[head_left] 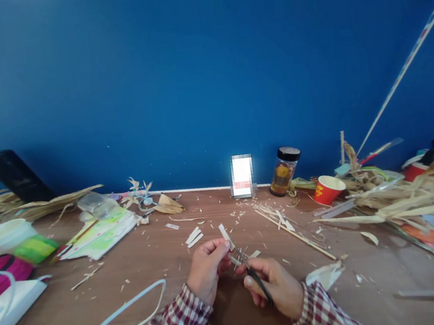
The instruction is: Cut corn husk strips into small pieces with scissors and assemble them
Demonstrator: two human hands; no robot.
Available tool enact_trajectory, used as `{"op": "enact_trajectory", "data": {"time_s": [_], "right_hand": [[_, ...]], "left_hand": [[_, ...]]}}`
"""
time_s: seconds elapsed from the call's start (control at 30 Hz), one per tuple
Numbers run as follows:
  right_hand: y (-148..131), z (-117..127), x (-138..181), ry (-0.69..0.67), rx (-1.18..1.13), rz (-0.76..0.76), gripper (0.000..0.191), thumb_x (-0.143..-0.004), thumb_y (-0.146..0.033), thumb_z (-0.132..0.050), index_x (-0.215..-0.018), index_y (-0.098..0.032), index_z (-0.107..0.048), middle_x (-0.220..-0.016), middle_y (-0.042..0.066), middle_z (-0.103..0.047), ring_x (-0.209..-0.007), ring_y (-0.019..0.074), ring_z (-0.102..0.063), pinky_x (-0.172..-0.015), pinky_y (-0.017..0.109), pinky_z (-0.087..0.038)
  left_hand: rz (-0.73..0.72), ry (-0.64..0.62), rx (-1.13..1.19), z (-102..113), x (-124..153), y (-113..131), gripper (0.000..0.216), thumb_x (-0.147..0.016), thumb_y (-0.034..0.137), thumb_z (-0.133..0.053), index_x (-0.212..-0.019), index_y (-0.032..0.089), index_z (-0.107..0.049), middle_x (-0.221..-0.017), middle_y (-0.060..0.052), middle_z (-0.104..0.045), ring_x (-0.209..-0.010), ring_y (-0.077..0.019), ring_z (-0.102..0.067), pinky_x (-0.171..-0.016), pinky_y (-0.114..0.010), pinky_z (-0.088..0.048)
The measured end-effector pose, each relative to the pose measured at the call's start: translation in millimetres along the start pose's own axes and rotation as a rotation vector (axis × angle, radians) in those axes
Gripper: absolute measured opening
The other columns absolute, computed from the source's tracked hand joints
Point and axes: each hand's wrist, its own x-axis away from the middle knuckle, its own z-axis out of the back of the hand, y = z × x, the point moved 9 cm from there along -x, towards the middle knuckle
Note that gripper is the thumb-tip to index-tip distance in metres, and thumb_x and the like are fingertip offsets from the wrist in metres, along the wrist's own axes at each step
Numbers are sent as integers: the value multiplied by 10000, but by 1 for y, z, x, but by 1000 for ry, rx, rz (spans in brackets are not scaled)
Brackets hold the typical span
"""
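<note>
My left hand [208,269] pinches a short pale strip of dried husk [224,233] between thumb and fingers, holding it up over the brown table [167,274]. My right hand [275,284] is closed round the black handles of small scissors [252,274], whose blades point up toward the strip. Both wrists wear red checked sleeves. Pale cut strips [193,236] and fine shavings lie scattered on the table just beyond my hands.
Dried husk pile [415,196] at right, beside a red paper cup [327,189] and a glass jar with black lid [284,171]. At left lie coloured paper sheets [99,234], a white bowl [2,233], pink yarn [0,268]. A white cable [113,317] curves near me.
</note>
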Motion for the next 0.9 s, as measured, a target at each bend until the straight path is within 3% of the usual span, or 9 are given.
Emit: {"op": "enact_trajectory", "data": {"time_s": [0.43, 0.9], "right_hand": [[1, 0, 1, 11, 43, -39, 363, -745, -433, -557, -949, -133, -552, -470, -51, -503, -390, 66, -445, -388, 160, -347], [-2, 1, 2, 2, 37, -11, 396, -739, -460, -555, -958, -130, -555, -500, -39, -519, -424, 78, -484, -408, 162, -366]], "left_hand": [[-26, 68, -16, 5, 3, 10, 250, -557, 322, -728, -675, 128, -625, -533, 24, -562, -469, -58, -488, -451, -161, -408], [-17, 24, -15, 0, 2, 4, 264, -547, 311, -735, -654, 103, -614, -487, 25, -538, -436, -51, -459, -438, -161, -368]]}}
